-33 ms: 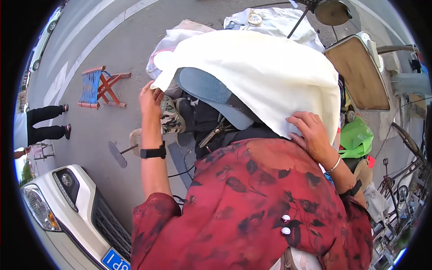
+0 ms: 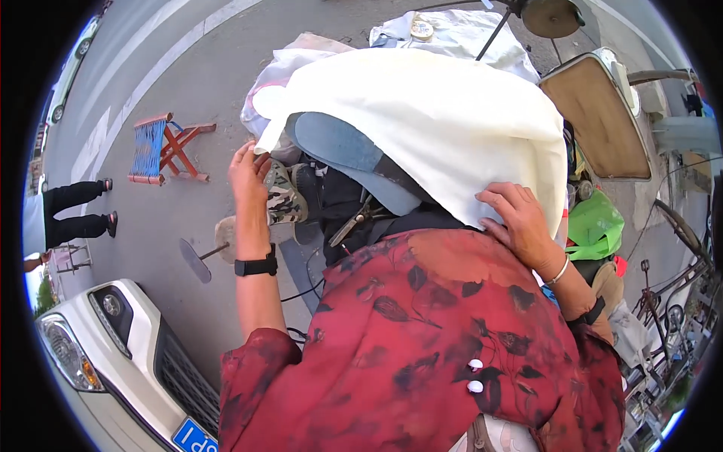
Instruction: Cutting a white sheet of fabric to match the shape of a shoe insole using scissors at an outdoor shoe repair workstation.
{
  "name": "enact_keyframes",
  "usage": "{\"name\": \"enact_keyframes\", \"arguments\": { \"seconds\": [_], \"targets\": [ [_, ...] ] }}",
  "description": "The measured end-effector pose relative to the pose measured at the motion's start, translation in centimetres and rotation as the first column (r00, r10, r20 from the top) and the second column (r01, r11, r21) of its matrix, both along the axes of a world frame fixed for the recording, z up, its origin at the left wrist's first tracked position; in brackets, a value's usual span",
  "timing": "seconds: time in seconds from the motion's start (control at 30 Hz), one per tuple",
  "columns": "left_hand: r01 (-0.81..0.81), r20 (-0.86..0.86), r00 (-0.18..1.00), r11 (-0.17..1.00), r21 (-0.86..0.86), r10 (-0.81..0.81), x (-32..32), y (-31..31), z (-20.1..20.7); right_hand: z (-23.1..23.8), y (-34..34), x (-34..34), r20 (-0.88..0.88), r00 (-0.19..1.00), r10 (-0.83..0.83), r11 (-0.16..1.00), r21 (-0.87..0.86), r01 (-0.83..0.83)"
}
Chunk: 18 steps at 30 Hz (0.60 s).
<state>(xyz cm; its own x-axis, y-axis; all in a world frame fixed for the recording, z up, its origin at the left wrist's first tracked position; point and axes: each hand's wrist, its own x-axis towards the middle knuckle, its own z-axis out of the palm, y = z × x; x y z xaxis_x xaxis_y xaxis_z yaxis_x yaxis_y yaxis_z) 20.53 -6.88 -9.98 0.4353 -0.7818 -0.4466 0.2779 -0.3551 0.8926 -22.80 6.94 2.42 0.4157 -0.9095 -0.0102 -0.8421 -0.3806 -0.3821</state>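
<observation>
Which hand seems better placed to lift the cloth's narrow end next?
Probably the left hand: it appears to pinch the narrow end of the cloth, while the right hand touches the wider part.

The left hand (image 2: 249,172) reaches forward, pinching; the right hand (image 2: 520,224) (loosely curled) angles inward.

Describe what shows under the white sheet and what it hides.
From under the white sheet, rounded blue-grey pieces and some dark material show along its lower-left edge. The sheet covers the rest of them and whatever else lies beneath.
</observation>
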Motion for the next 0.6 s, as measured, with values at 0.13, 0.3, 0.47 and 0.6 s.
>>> {"name": "enact_keyframes", "arguments": {
  "seconds": [0.13, 0.3, 0.47, 0.6],
  "targets": [
    [0.152, 0.19, 0.975, 0.973, -0.173, -0.118, -2.5, 5.9, 3.4, 0.0, 0.9, -0.6, 0.029, 1.0, 0.001, 1.0, -0.027, -0.001],
    [0.533, 0.552, 0.766, 0.807, -0.256, -0.33, -8.9, 7.1, 9.9, -0.3, 3.1, -2.3, -0.111, 0.993, 0.043, 0.986, -0.153, -0.06],
    [0.847, 0.945, -0.035, 0.492, 0.2, -0.324, -12.0, 6.3, 9.6, -1.4, 5.6, -3.0, -0.172, 0.984, -0.04, 0.981, -0.192, 0.006],
    [0.804, 0.947, -0.114, 0.532, 0.265, -0.299, -11.7, 5.9, 8.8, -1.7, 7.4, -3.3, -0.072, 0.987, -0.144, 0.986, -0.101, 0.137]
  ]
}}
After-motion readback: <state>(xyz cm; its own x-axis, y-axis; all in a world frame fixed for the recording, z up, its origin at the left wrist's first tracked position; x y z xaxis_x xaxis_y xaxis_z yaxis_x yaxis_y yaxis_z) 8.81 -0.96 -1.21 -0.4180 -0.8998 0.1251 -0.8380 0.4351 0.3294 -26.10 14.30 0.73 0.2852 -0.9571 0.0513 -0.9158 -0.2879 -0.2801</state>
